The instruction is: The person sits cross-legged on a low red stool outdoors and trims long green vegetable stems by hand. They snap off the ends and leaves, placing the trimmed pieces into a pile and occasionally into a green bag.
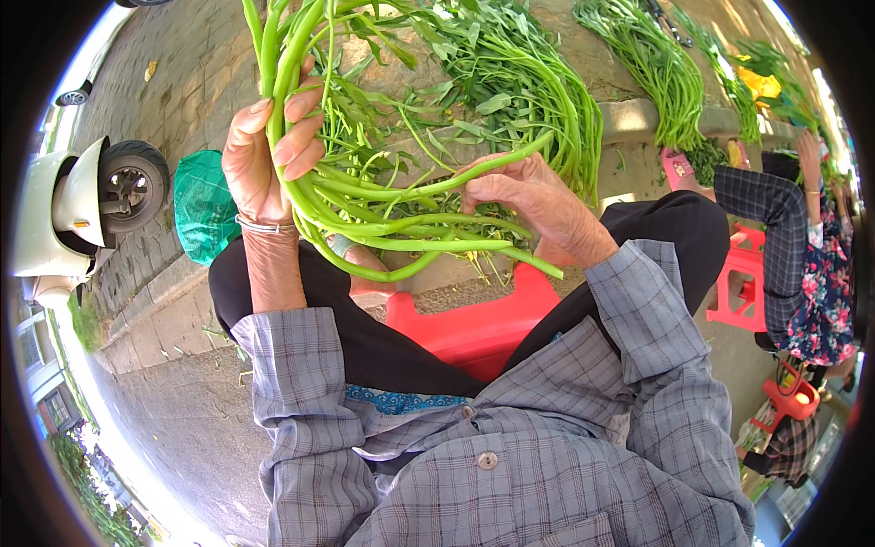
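Observation:
Several long green leafy-vegetable stems (383,239), likely water spinach, curve from the upper left towards the right. My left hand (277,147) is closed around the bundle, its fingers wrapped over the stems. The thumb and fingers of my right hand (523,195) pinch one stem near its cut end, while other stem ends stick out below that hand. Behind my hands, a large pile of the same leafy greens (519,89) lies across the kerb. Loose leaves and trimmings lie on the ground between my hands and the pile.
A red plastic stool (472,314) stands between my knees. To the left are a green plastic bag (204,205) and a scooter's front wheel (133,186). Another bunch of greens (660,82) lies at upper right, near a seated person in plaid trousers (772,225) and another red stool (738,280).

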